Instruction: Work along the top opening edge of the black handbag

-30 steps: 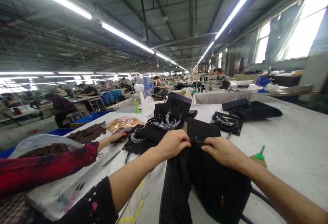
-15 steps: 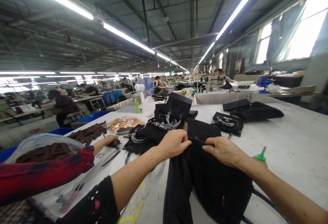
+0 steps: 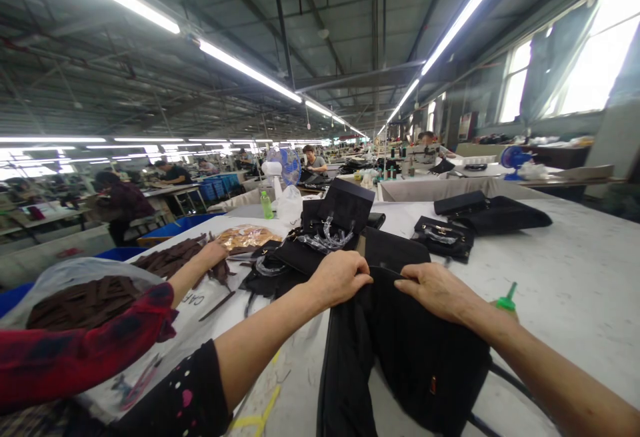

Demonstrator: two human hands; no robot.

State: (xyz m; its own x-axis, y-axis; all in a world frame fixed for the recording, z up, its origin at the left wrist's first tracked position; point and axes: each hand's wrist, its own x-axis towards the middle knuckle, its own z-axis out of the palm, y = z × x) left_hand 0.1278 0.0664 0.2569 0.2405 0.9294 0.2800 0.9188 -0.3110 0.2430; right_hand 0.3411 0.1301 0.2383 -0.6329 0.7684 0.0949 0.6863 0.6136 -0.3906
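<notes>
A black bag [image 3: 425,350] of soft fabric, with a small metal zip pull low on its face, hangs over the near part of the table. My left hand [image 3: 343,277] pinches its top edge between thumb and fingers. A short way to the right, my right hand [image 3: 433,289] grips the same edge, so a strip of it runs between the two. Just beyond my hands lies a heap of black bag pieces [image 3: 347,207], some with handles wrapped in clear plastic. A green-tipped bottle [image 3: 507,300] stands partly hidden behind my right forearm.
A co-worker's hand [image 3: 213,254] in a red plaid sleeve touches brown strips [image 3: 173,258] at the left. Near it are a plastic bag of brown strips [image 3: 90,300] and pink-handled scissors [image 3: 140,384]. More black bag pieces [image 3: 493,214] lie at the right; a green bottle [image 3: 267,205] stands behind.
The co-worker's hand at the left has moved slightly up and away among the brown strips. My hands keep their grip on the black bag with almost no movement.
</notes>
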